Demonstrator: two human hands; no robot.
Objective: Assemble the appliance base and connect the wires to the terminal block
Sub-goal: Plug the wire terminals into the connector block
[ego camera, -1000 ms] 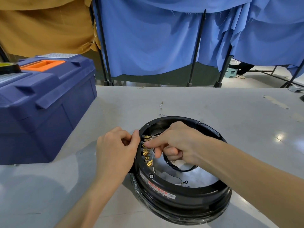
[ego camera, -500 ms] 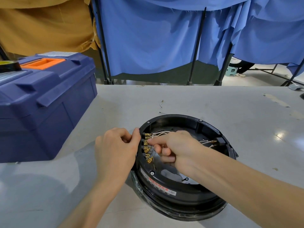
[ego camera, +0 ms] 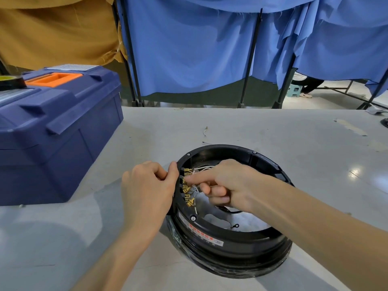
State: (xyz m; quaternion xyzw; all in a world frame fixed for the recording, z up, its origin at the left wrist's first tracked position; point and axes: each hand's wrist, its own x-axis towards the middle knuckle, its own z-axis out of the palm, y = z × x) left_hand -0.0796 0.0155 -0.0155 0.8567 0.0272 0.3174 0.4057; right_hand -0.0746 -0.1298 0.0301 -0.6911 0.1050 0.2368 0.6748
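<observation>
Partway through: wiring under way at the terminal block

Judging by how things lie, the job is in its wiring stage. The appliance base (ego camera: 231,238), a black ring-shaped housing, sits on the grey table (ego camera: 273,133) right in front of the person, with the blue toolbox (ego camera: 52,133) well apart to its left. The terminal block (ego camera: 182,186) is mounted on the base's inner left wall. A row of brass connectors (ego camera: 190,201) stands along it, and white wires (ego camera: 201,169) run to the upper ones. Whether each connector is fully seated is too small to tell. A thin dark lead with a ring end (ego camera: 234,225) lies loose in the base's well, so at least that connection looks unfinished, and no cover closes the base yet.

The left hand (ego camera: 147,185) is curled against the outside of the rim beside the block, its thumb pressed on the rim's edge, which seems to steady the housing. The right hand (ego camera: 228,183) reaches inside the ring. Its index finger is stretched out to the upper connectors and touches them, while its other fingers are folded in. Its thumb is hidden, so I cannot tell whether it pinches a wire or only pushes.
</observation>
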